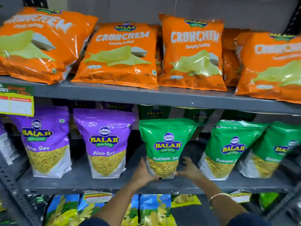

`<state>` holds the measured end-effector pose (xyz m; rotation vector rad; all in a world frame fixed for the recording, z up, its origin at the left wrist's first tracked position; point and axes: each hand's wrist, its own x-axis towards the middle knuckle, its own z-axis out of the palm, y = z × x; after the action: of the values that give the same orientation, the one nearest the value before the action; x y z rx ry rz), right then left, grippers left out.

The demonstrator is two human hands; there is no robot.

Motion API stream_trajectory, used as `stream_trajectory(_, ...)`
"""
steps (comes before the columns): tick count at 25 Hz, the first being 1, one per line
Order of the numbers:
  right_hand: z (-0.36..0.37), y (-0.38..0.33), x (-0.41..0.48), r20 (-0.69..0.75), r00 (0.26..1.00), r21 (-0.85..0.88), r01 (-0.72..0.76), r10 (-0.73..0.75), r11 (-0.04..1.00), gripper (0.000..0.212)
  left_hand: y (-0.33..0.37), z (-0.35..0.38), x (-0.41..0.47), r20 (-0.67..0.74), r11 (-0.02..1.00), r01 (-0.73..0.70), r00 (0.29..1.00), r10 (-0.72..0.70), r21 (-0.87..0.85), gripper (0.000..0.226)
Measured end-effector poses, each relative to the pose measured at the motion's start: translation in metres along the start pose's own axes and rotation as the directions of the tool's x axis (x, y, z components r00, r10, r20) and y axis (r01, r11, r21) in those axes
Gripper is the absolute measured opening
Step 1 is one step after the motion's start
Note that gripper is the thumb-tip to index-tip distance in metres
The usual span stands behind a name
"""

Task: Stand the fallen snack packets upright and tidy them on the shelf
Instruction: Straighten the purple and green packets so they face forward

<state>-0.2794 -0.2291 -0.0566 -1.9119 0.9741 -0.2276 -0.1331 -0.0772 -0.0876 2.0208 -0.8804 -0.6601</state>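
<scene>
A green Ratlami Sev packet (164, 144) stands upright at the middle of the grey middle shelf (81, 183). My left hand (143, 172) grips its lower left side and my right hand (189, 170) grips its lower right side. Two more green packets (228, 149) (273, 152) lean to the right of it. Two purple Aloo Sev packets (44, 141) (105, 142) stand upright to the left. More packets stand behind in shadow.
Orange Crunchem bags (118, 54) lie tilted back along the top shelf (162, 97). A price tag (16, 101) hangs at the left edge. Blue and yellow packets (153, 209) fill the shelf below. Perforated metal uprights (14, 198) frame the left side.
</scene>
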Motion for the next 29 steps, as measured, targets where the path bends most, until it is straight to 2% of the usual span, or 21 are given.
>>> stream_trajectory(3, 0.012, -0.01, -0.003, 0.124, 0.989, 0.202, 0.051, -0.077, 0.978, 0.117, 0.011, 0.004, 0.011, -0.119, 0.997, 0.055, 0.991, -0.061, -0.054, 0.107)
stream_trajectory(5, 0.016, -0.02, -0.005, 0.078, 0.983, 0.304, 0.138, -0.169, 0.943, 0.118, 0.011, -0.002, 0.012, -0.158, 0.994, 0.068, 0.984, -0.082, -0.09, 0.102)
stream_trajectory(6, 0.011, -0.03, -0.008, -0.05, 0.978, 0.357, 0.207, -0.203, 0.911, 0.109, 0.01, -0.004, 0.013, -0.163, 0.993, 0.064, 0.983, -0.079, -0.095, 0.102)
stream_trajectory(7, 0.001, -0.042, -0.013, -0.254, 0.939, 0.325, 0.31, -0.233, 0.893, 0.101, 0.01, -0.006, 0.013, -0.161, 0.995, 0.059, 0.984, -0.072, -0.082, 0.104)
stream_trajectory(8, -0.01, -0.061, -0.018, -0.456, 0.834, 0.175, 0.425, -0.31, 0.888, 0.092, 0.012, -0.006, 0.013, -0.151, 0.995, 0.071, 0.985, -0.08, -0.065, 0.106)
stream_trajectory(9, -0.023, -0.086, -0.026, -0.556, 0.69, -0.098, 0.499, -0.464, 0.861, 0.083, 0.013, -0.006, 0.012, -0.14, 0.995, 0.081, 0.986, -0.089, -0.063, 0.106)
stream_trajectory(10, -0.035, -0.115, -0.035, -0.5, 0.59, -0.376, 0.511, -0.634, 0.773, 0.073, 0.016, -0.005, 0.011, -0.132, 0.992, 0.101, 0.985, -0.11, -0.076, 0.103)
stream_trajectory(11, -0.043, -0.144, -0.038, -0.337, 0.597, -0.588, 0.47, -0.728, 0.658, 0.063, 0.017, -0.005, 0.011, -0.127, 0.991, 0.096, 0.986, -0.107, -0.09, 0.099)
stream_trajectory(13, -0.047, -0.188, -0.036, -0.045, 0.725, -0.756, 0.425, -0.687, 0.498, 0.049, 0.017, -0.003, 0.012, -0.122, 0.993, 0.072, 0.989, -0.084, -0.093, 0.097)
stream_trajectory(15, -0.047, -0.206, -0.035, 0.062, 0.823, -0.787, 0.389, -0.565, 0.479, 0.038, 0.015, -0.003, 0.014, -0.121, 0.992, 0.063, 0.99, -0.076, -0.106, 0.1)
stream_trajectory(18, -0.049, -0.206, -0.031, 0.038, 0.886, -0.744, 0.334, -0.462, 0.578, 0.035, 0.013, -0.002, 0.012, -0.123, 0.989, 0.035, 0.991, -0.054, -0.147, 0.101)
stream_trajectory(19, -0.048, -0.205, -0.034, 0.003, 0.881, -0.735, 0.323, -0.474, 0.596, 0.033, 0.011, -0.004, 0.014, -0.098, 0.988, 0.02, 0.995, -0.036, -0.155, 0.101)
stream_trajectory(20, -0.047, -0.203, -0.038, -0.062, 0.835, -0.712, 0.346, -0.546, 0.611, 0.03, 0.01, -0.004, 0.015, -0.065, 0.99, 0.02, 0.997, -0.029, -0.141, 0.102)
stream_trajectory(22, -0.046, -0.194, -0.048, -0.214, 0.634, -0.664, 0.464, -0.744, 0.587, 0.026, 0.012, -0.002, 0.01, -0.065, 0.996, 0.09, 0.994, -0.091, -0.018, 0.104)
stream_trajectory(23, -0.045, -0.182, -0.054, -0.22, 0.562, -0.648, 0.526, -0.797, 0.55, 0.027, 0.011, -0.002, 0.005, -0.173, 0.984, 0.146, 0.977, -0.128, 0.098, 0.102)
stream_trajectory(24, -0.044, -0.165, -0.057, -0.146, 0.579, -0.643, 0.56, -0.802, 0.521, 0.029, 0.005, -0.001, 0.0, -0.326, 0.962, 0.154, 0.943, -0.073, 0.228, 0.093)
stream_trajectory(25, -0.044, -0.142, -0.059, -0.023, 0.678, -0.647, 0.55, -0.734, 0.528, 0.032, -0.005, 0.004, -0.007, -0.408, 0.914, 0.097, 0.91, 0.079, 0.393, 0.08)
stream_trajectory(26, -0.05, -0.111, -0.055, 0.102, 0.822, -0.667, 0.474, -0.56, 0.574, 0.034, -0.016, 0.012, -0.012, -0.394, 0.814, 0.024, 0.883, 0.255, 0.58, 0.075)
stream_trajectory(27, -0.061, -0.08, -0.052, 0.178, 0.943, -0.68, 0.325, -0.282, 0.657, 0.035, -0.021, 0.021, -0.021, -0.321, 0.738, -0.051, 0.878, 0.354, 0.673, 0.077)
stream_trajectory(28, -0.076, -0.048, -0.049, 0.235, 0.971, -0.685, 0.138, 0.037, 0.716, 0.036, -0.024, 0.035, -0.027, -0.271, 0.693, -0.129, 0.857, 0.437, 0.709, 0.075)
stream_trajectory(29, -0.096, -0.015, -0.046, 0.251, 0.916, -0.719, -0.041, 0.314, 0.694, 0.036, -0.017, 0.05, -0.031, -0.194, 0.668, -0.235, 0.843, 0.501, 0.706, 0.07)
